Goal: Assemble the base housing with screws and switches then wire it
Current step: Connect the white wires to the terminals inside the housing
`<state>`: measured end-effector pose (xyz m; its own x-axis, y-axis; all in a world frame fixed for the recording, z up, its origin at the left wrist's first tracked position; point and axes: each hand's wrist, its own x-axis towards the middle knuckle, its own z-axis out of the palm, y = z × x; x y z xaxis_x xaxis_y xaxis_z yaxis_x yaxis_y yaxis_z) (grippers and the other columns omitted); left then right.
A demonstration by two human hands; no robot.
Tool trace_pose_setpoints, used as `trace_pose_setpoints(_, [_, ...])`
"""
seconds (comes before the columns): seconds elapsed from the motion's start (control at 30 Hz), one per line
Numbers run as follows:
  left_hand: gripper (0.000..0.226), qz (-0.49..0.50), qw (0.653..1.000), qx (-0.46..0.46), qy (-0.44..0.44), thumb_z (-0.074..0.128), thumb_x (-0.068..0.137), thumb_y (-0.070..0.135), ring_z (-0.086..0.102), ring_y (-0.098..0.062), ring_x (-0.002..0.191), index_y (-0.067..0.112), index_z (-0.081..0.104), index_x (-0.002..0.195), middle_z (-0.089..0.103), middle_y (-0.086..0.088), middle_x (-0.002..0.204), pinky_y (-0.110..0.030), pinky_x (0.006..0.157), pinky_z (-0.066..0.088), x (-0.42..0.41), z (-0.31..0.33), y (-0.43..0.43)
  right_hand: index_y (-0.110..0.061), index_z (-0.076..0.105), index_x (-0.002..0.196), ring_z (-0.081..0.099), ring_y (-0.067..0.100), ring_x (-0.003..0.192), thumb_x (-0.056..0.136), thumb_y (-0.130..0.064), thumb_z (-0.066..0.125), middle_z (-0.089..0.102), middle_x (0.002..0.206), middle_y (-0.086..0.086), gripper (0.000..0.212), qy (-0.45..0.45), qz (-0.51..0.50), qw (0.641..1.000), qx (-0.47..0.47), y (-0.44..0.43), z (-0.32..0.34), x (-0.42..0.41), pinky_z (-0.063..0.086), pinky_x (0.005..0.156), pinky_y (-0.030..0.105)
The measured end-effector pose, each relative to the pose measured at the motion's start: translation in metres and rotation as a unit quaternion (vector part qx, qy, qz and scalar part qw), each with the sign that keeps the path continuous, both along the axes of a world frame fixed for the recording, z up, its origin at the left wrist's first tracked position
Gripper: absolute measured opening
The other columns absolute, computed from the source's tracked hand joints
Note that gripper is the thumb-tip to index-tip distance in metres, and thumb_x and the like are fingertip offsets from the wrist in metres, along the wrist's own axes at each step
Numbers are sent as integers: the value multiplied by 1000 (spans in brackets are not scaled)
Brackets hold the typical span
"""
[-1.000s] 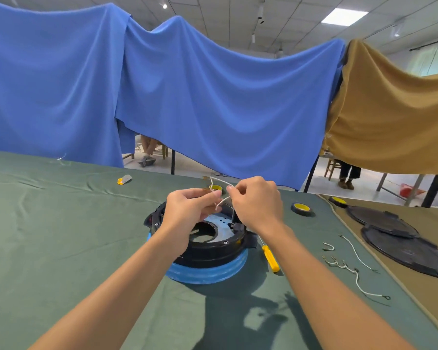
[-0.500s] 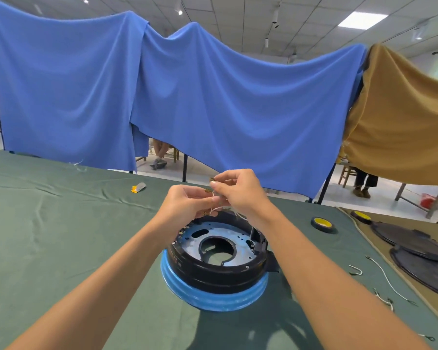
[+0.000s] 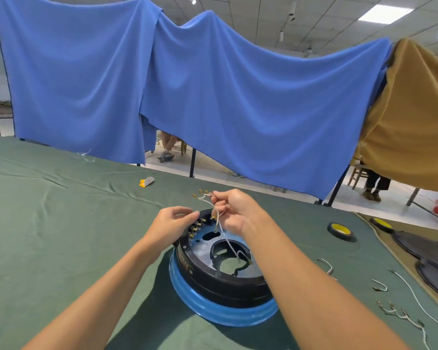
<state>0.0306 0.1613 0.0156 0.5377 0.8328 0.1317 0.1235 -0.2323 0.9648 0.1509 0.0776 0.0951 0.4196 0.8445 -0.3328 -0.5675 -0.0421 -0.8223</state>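
Left hand, right hand; fingers curled

no text, label, brand or number can be read here. the black base housing carries a few small reddish marks and a pale round mark on its outer wall, too small and blurred to make out.

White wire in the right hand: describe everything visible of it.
The white wire is thin and branched, cloth-sheathed by its look. The right hand pinches it above the black housing. Short ends with brass-coloured terminals stick out past the fingers; a longer strand hangs into the housing's central opening. Whether the left hand touches it is unclear.
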Motion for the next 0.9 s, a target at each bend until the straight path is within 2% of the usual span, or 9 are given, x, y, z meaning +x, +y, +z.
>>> trace_pose_setpoints(0.03, [25, -6, 1000, -3, -1, 69, 90, 30, 67, -7, 94, 15, 71, 110, 73, 2, 102, -20, 74, 49, 3, -2, 0, -1, 50, 78, 32, 1, 35, 100, 0, 41, 43, 67, 5, 24, 0, 1, 1000, -17, 4, -5, 0, 27, 31, 9])
trace_pose_setpoints(0.1, [20, -13, 1000, -4, 0, 68, 92, 22, 68, -14, 101, 13, 70, 109, 73, -3, 106, -28, 86, 53, 8, -6, 2, -1, 50, 78, 31, 3, 43, 101, -1, 39, 43, 66, 5, 25, -61, 5, 995, -73, 7, -16, 3, 25, 31, 9])
trace_pose_setpoints(0.2, [36, -24, 999, -4, 20, 64, 93, 10, 63, -16, 112, 7, 61, 128, 67, -5, 121, -33, 102, 47, 12, -9, 6, -1, 53, 80, 30, 4, 50, 101, -1, 38, 45, 66, 6, 26, -161, 9, 976, -148, 6, -28, 10, 26, 33, 9])
trace_pose_setpoints(0.3, [39, -30, 999, -4, 15, 59, 92, 1, 62, -16, 110, 5, 60, 131, 67, -5, 122, -29, 102, 45, 14, -12, 10, 0, 54, 81, 30, 4, 50, 101, 1, 35, 46, 67, 7, 27, -194, 30, 963, -182, 6, -32, 14, 26, 33, 8])
trace_pose_setpoints(0.43, [41, -24, 999, -6, 20, 55, 92, 1, 56, -21, 125, 9, 60, 132, 64, -7, 129, -40, 113, 37, 15, -17, 13, 0, 54, 83, 31, 5, 48, 101, 1, 35, 47, 66, 6, 26, -237, 65, 946, -211, 10, -33, 16, 26, 34, 8])
trace_pose_setpoints(0.6, [36, -22, 1000, -20, -1, 57, 97, 15, 56, -20, 125, 12, 62, 132, 63, -6, 131, -40, 113, 38, 15, -20, 12, -3, 50, 80, 30, 4, 37, 103, -3, 35, 44, 55, 4, 27, -121, 72, 974, -179, 9, -21, 28, 24, 31, 9])
trace_pose_setpoints(0.73, [37, 4, 999, -30, -26, 62, 93, 12, 58, -20, 122, 7, 62, 130, 65, -8, 128, -41, 112, 39, 17, -21, 10, 2, 56, 87, 36, 4, 47, 101, -2, 39, 47, 66, 5, 22, -251, 103, 936, -226, 5, -35, 25, 30, 34, 9])
trace_pose_setpoints(0.83, [33, 40, 998, -25, -33, 68, 89, 14, 63, -18, 114, 10, 69, 122, 70, -5, 119, -39, 107, 45, 16, -22, 8, 13, 61, 99, 50, 9, 51, 95, 5, 51, 56, 74, 13, 13, -305, 91, 926, -206, 3, -48, 20, 40, 39, 12])
trace_pose_setpoints(0.9, [27, 57, 997, -23, -45, 70, 87, 16, 68, -15, 102, 13, 73, 114, 74, -3, 108, -36, 98, 52, 15, -23, 6, 15, 62, 99, 57, 14, 56, 92, 8, 55, 60, 79, 17, 12, -335, 76, 920, -187, 3, -50, 19, 47, 45, 16])
